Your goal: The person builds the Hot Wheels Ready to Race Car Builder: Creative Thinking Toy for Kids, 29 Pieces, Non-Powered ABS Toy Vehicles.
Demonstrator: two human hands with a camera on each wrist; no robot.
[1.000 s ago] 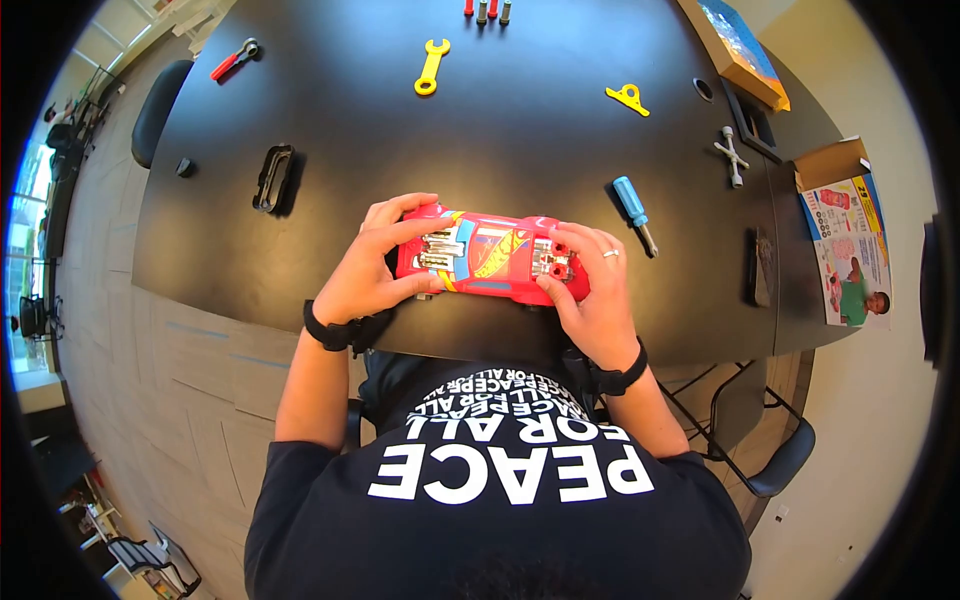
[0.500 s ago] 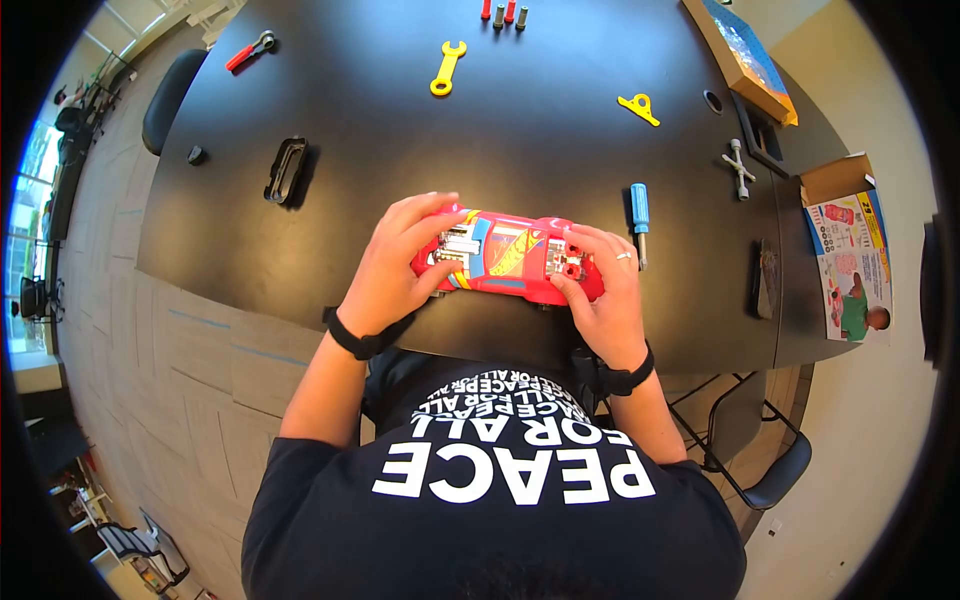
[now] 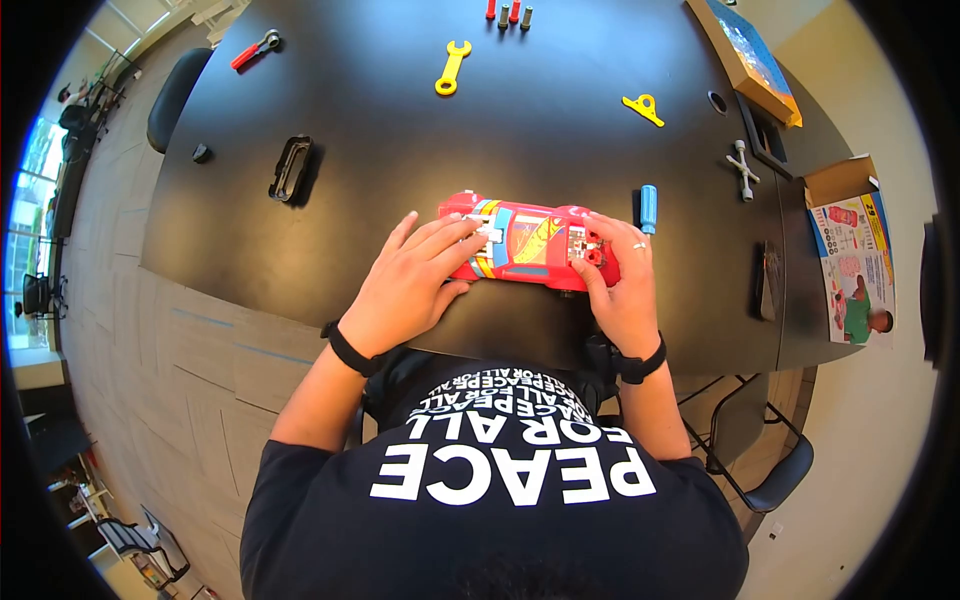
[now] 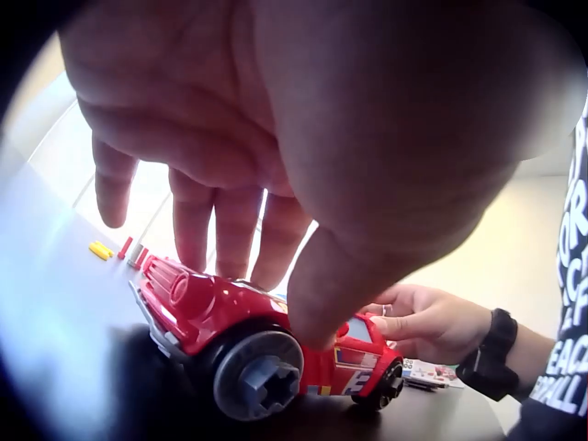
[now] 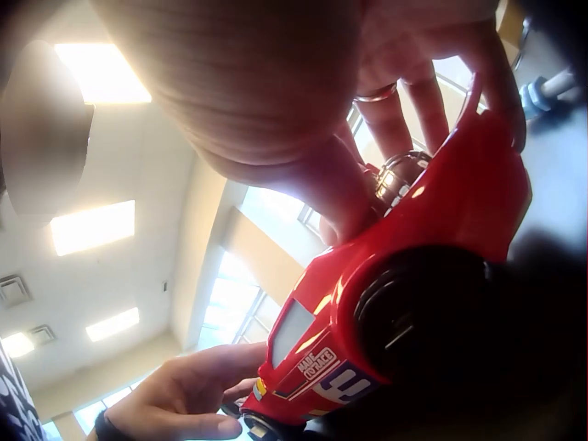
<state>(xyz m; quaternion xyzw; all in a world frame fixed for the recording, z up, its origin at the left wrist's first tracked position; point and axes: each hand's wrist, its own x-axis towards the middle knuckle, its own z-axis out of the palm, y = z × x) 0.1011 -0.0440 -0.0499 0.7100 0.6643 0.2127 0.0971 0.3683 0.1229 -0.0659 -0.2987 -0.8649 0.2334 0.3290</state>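
A red toy race car (image 3: pixel 530 240) with a flame-coloured roof sticker lies across the table in front of me. My left hand (image 3: pixel 415 275) rests on its front end from above, fingers extended over the chrome engine; in the left wrist view the thumb touches the car's side above a grey front wheel (image 4: pixel 257 377). My right hand (image 3: pixel 625 270) grips the rear end, thumb on the chrome rear part and fingers on the far side. Close beyond the right hand lies a blue-handled screwdriver (image 3: pixel 649 208), its shaft hidden behind the fingers.
Farther back lie a yellow wrench (image 3: pixel 453 68), a yellow flat piece (image 3: pixel 643 109), several red and grey pegs (image 3: pixel 510 16) and a red-handled ratchet (image 3: pixel 255 50). A black frame piece (image 3: pixel 291 169) is at left. At right are a grey cross wrench (image 3: pixel 742 170) and an opened box (image 3: pixel 850 250).
My left hand has loosened from the car's front and its fingers have straightened. The car has shifted slightly right. The screwdriver has turned and its shaft is now covered by my right hand.
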